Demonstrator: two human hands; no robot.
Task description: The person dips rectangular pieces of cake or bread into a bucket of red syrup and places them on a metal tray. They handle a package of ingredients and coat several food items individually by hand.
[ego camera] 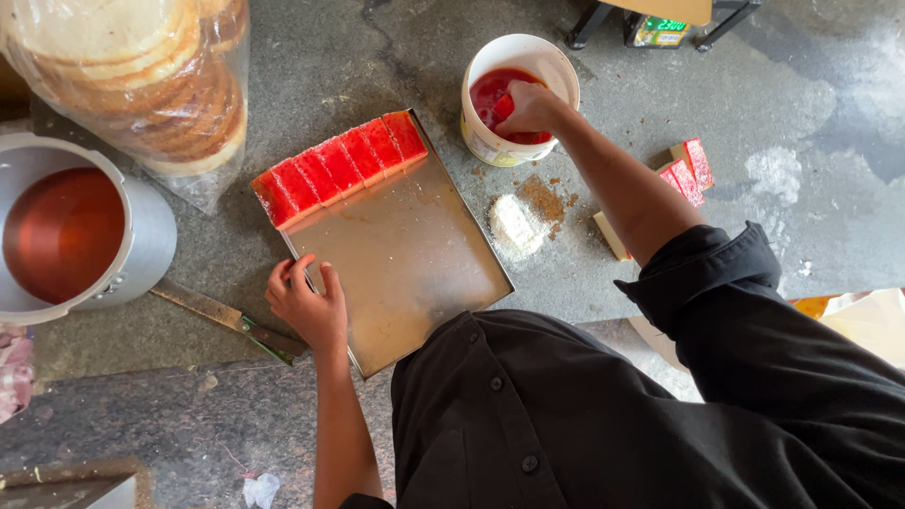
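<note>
My left hand [306, 306] rests on the near left edge of a metal tray [410, 264], fingers curled over its rim. Along the tray's far edge lies a row of several red-coated cake slices [339, 168]. My right hand [530, 106] reaches into a white bucket [490, 141] of red syrup and is closed on a red-soaked piece, partly dipped in the liquid. Between tray and bucket lies a small heap of white and brown crumbs [523, 221].
A large metal pot [141, 250] of reddish liquid stands at the left. A bag of round sponge cakes [151, 75] lies at the far left. A knife [226, 318] lies beside the tray. Cut cake pieces [686, 174] sit right of my arm.
</note>
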